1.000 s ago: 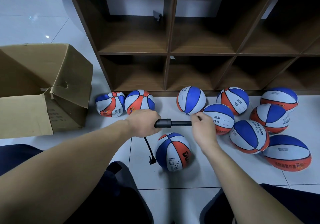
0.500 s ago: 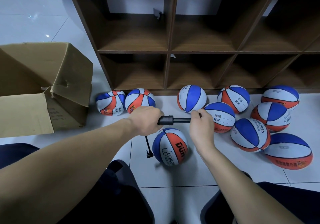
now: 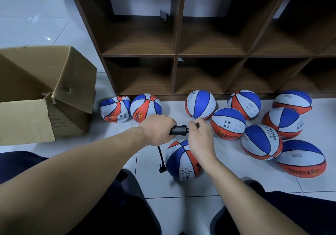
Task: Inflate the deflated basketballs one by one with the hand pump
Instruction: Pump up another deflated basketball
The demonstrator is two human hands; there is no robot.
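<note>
A dark wooden shelf unit [image 3: 209,54] of open cubbies fills the upper centre and right of the frame. At the left edge sits an open cardboard box [image 3: 45,92]. Along the shelf's foot and down the right side lie red, white and blue basketballs: a crumpled, deflated ball [image 3: 115,109] beside a rounder one [image 3: 146,108] at centre left, and a cluster of fuller balls [image 3: 261,142] at the right. Just below my hands, in the centre, rests the ball on the pump [image 3: 181,161]; the thin black hose [image 3: 161,160] hangs beside its left side. I hold the black hand pump [image 3: 179,130] level above that ball. My left hand [image 3: 156,130] is wrapped around its barrel, fingers curled tight. My right hand [image 3: 199,136] grips the handle end, close against the barrel, fingers curled around it.
</note>
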